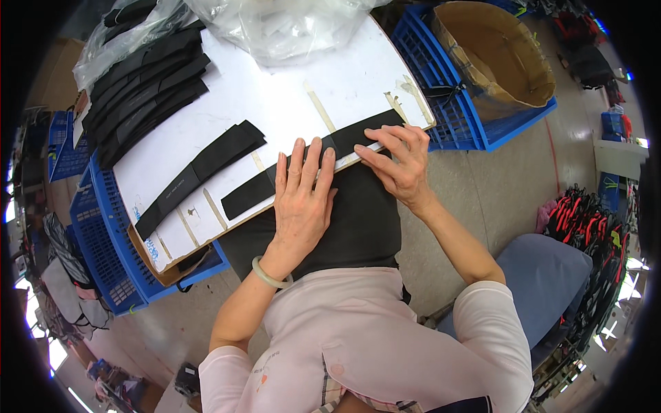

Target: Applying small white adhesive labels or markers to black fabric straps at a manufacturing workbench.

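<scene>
A long black fabric strip (249, 195) lies along the near edge of the white board (275, 103). My left hand (303, 193) rests on its middle, fingers stretched out flat and slightly apart. Toward the strip's right end, my right hand (399, 162) touches it with bent fingertips, the fingers apart and nothing visibly gripped. To the left of my left hand lies a small pile of similar black strips (200, 172). Farther back at the left, several stacks of black strips (148, 89) fan over the board's edge.
Clear plastic bags (282, 27) lie at the board's far side. Blue crates (113, 248) stand under and beside the board at the left. On the right, another blue crate (482, 134) holds a round brown container (496, 48). A grey-blue padded seat (544, 282) is at the lower right.
</scene>
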Action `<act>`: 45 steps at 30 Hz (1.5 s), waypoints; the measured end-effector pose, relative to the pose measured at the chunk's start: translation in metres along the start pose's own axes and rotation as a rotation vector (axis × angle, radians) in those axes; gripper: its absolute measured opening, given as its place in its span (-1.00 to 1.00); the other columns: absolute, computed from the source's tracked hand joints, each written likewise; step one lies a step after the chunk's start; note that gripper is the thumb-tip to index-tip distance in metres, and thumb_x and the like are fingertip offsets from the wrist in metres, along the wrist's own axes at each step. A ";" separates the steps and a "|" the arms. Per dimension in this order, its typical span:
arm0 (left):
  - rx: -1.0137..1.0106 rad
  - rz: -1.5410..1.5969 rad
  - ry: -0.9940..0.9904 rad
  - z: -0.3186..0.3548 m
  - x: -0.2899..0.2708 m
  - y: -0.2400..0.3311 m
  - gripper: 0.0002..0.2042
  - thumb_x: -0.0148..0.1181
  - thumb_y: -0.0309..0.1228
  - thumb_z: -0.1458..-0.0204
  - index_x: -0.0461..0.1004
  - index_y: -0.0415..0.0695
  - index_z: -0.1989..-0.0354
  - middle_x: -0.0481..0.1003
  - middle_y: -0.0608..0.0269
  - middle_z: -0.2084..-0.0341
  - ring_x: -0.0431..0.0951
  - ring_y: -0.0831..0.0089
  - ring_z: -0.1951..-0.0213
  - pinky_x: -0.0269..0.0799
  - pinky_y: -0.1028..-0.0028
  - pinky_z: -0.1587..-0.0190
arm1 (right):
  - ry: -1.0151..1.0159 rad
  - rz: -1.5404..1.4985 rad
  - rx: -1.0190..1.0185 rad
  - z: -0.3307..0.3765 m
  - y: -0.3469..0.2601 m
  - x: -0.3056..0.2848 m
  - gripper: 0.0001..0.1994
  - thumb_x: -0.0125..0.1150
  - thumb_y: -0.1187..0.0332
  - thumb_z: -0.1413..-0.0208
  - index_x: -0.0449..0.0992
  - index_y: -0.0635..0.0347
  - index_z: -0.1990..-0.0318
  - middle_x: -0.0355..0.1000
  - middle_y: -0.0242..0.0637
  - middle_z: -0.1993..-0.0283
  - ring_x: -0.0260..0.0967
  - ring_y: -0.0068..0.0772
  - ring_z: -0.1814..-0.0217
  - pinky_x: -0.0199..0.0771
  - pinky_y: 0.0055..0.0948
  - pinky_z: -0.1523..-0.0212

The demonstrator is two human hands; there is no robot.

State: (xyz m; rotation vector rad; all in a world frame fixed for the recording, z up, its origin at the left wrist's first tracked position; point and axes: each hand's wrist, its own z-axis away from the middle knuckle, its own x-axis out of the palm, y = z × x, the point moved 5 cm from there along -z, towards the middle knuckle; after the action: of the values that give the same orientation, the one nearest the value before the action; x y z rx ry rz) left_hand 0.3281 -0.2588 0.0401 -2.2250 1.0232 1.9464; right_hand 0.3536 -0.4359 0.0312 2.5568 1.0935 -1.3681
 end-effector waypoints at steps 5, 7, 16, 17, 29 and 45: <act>-0.014 -0.035 0.012 -0.001 0.003 0.004 -0.33 0.30 -0.53 0.11 0.25 -0.22 -0.27 0.15 -0.01 -0.33 0.07 0.01 -0.39 -0.07 -0.02 -0.38 | 0.001 0.002 -0.004 0.002 0.001 0.000 -0.74 0.37 0.34 0.06 0.66 -0.14 0.15 0.49 -0.48 -0.01 0.32 -0.37 -0.07 0.15 -0.23 -0.11; -0.032 -0.055 0.020 -0.001 0.007 0.007 -0.29 0.32 -0.54 0.15 0.23 -0.22 -0.28 0.14 -0.01 -0.34 0.07 0.02 -0.39 -0.07 -0.03 -0.38 | 0.002 0.001 -0.010 0.002 0.001 0.001 -0.73 0.37 0.34 0.06 0.66 -0.12 0.14 0.51 -0.45 0.00 0.33 -0.34 -0.06 0.16 -0.23 -0.10; 0.037 -0.134 0.060 0.002 0.017 0.000 -0.33 0.27 -0.50 0.12 0.21 -0.26 -0.26 0.15 0.00 -0.34 0.08 0.08 -0.40 -0.04 0.06 -0.39 | 0.016 0.020 -0.014 -0.003 -0.003 0.000 -0.77 0.36 0.34 0.07 0.68 -0.10 0.18 0.51 -0.48 0.01 0.35 -0.36 -0.03 0.17 -0.25 -0.09; 0.019 -0.146 0.063 0.003 0.017 -0.001 -0.33 0.27 -0.50 0.12 0.21 -0.26 -0.26 0.15 0.00 -0.34 0.08 0.08 -0.40 -0.04 0.06 -0.39 | 0.015 0.002 -0.027 -0.003 -0.004 0.001 -0.77 0.36 0.34 0.07 0.68 -0.10 0.18 0.51 -0.48 0.01 0.35 -0.36 -0.03 0.17 -0.25 -0.09; 0.015 -0.097 0.103 0.003 0.012 0.002 -0.34 0.22 -0.50 0.07 0.23 -0.12 -0.31 0.16 0.03 -0.33 0.10 0.10 -0.39 -0.01 0.08 -0.38 | 0.009 0.022 -0.042 -0.002 -0.005 0.002 -0.77 0.36 0.31 0.04 0.67 -0.07 0.17 0.51 -0.41 0.01 0.34 -0.33 -0.04 0.16 -0.24 -0.09; 0.016 -0.079 0.071 0.004 0.011 0.001 -0.25 0.29 -0.46 0.16 0.20 -0.13 -0.33 0.11 0.02 -0.36 0.06 0.10 -0.40 -0.01 0.09 -0.38 | -0.016 -0.009 -0.019 -0.011 -0.011 0.000 -0.77 0.40 0.34 0.09 0.68 -0.01 0.19 0.52 -0.42 0.04 0.34 -0.32 -0.04 0.17 -0.27 -0.08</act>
State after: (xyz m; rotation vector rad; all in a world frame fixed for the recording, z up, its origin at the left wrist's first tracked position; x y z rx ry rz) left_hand 0.3246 -0.2627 0.0300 -2.3046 0.9392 1.8343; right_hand 0.3548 -0.4238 0.0412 2.5262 1.1119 -1.3709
